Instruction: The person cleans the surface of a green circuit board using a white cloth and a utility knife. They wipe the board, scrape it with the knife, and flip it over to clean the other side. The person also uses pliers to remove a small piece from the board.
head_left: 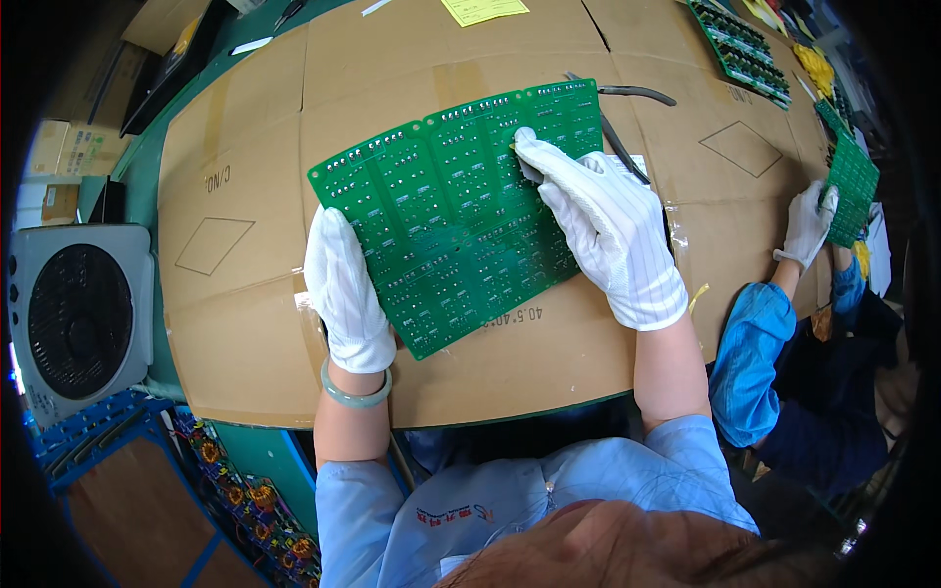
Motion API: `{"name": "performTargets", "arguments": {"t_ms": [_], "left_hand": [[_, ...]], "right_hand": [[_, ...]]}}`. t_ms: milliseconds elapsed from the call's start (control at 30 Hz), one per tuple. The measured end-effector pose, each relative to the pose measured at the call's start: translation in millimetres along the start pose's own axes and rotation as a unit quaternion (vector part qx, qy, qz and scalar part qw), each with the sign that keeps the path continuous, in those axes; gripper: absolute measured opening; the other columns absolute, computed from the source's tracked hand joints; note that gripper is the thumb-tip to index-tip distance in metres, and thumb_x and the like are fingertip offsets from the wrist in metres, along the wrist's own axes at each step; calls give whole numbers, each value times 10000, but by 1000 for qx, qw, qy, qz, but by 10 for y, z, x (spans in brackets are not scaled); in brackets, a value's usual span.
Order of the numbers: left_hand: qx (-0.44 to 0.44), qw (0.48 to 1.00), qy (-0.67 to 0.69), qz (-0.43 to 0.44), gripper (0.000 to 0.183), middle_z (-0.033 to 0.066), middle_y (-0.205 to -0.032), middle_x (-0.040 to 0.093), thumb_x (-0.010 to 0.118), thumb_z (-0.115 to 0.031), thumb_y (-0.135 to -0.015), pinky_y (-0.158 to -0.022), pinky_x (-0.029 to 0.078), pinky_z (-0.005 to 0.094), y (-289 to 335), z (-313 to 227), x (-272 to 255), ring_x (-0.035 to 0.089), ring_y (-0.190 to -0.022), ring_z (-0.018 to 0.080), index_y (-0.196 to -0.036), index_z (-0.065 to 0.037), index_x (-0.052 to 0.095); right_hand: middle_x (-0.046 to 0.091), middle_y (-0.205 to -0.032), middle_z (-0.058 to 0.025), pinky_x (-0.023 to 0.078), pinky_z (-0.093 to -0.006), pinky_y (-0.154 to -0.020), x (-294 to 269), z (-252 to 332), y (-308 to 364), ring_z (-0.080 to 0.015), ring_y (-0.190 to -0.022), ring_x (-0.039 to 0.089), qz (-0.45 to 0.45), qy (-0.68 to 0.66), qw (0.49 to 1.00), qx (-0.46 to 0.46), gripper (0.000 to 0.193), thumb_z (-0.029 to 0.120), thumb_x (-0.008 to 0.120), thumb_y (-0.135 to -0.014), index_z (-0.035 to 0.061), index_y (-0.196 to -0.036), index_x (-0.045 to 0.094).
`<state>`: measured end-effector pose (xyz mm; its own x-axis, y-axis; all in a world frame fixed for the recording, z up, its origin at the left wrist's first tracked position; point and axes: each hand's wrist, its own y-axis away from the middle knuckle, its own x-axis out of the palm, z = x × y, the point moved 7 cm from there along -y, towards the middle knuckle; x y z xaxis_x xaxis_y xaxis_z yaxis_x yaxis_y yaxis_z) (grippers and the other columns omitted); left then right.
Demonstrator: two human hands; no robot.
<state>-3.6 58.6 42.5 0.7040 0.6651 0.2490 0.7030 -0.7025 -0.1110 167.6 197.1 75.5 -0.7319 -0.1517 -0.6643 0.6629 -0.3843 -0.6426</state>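
A large green circuit board panel (461,235) is held tilted above the cardboard, its side with rows of solder points facing up. My left hand (345,284), in a white striped glove, grips the board's left edge, with the thumb side along it. Over the upper right part of the board lies my right hand (613,230), gloved too, its fingers pressed together and bent at the tips. A small greyish bit shows beneath those fingertips; what it is cannot be made out. Partly hidden behind the board's right edge lies a pliers-like tool with dark curved handles (637,93).
Flattened cardboard (245,323) covers the green table. A grey fan (83,304) stands at the left. More populated circuit boards (740,49) lie at the far right, near a yellow paper slip (485,10). At the right, a co-worker's gloved hand (809,225) holds another green board (853,186).
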Motion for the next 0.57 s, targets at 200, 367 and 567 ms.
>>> {"name": "performTargets", "arguments": {"t_ms": [200, 367, 567], "left_hand": [[-17, 1000, 10, -8, 337, 41, -1032, 645, 390, -290, -1052, -783, 507, 255, -16, 70, -60, 617, -887, 98, -1159, -31, 577], [-23, 999, 36, -5, 348, 48, -1062, 643, 380, -295, -1053, -796, 510, 268, -14, 33, 19, 620, -903, 106, -1180, -31, 568], [-28, 999, 20, 30, 382, 59, -1116, 642, 390, -330, -1047, -886, 507, 307, -16, 67, -37, 625, -1003, 140, -1221, -32, 554]], "right_hand": [[714, -1014, -94, 506, -312, -668, -65, 2, -62, -228, -703, 618, 15, -32, 997, 64, 309, 29, 639, -877, 25, -1185, 659], [694, -873, -10, 449, -312, -555, -15, -21, -10, -172, -595, 550, -26, 31, 999, -3, 418, 59, 659, -836, 111, -1250, 640], [720, -1016, -79, 513, -292, -635, -31, 53, -41, -203, -677, 618, 18, 47, 999, 11, 353, 29, 665, -847, 56, -1199, 667]]}}
